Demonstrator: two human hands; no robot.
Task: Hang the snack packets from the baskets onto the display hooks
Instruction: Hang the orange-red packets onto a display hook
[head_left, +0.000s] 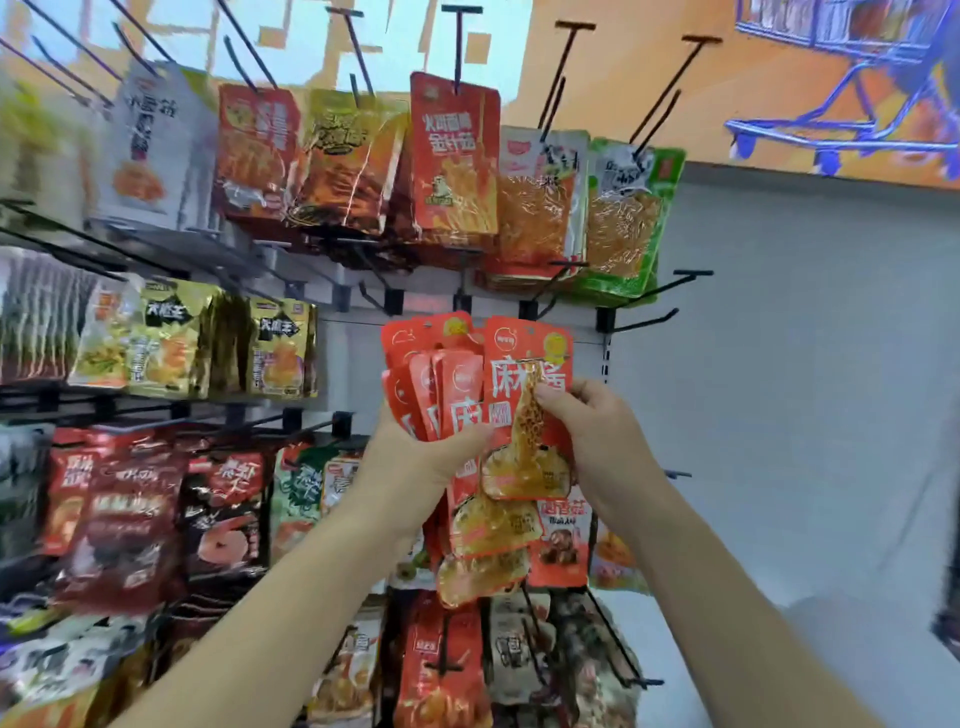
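Gripped in the left hand (415, 457) — a fanned stack of red snack packets (447, 384), raised in front of the display rack (343, 332). Pinched at mid-height by the right hand (592, 431): the front packet (524, 358), upright, hang hole uppermost. Just above and to the right, bare black display hooks (670, 284). Elsewhere on the rack, rows of hung packets (452, 156).

bare L hand (415, 457) | bare R hand (587, 431) | L forearm (291, 597) + R forearm (727, 597) bare down to frame edge
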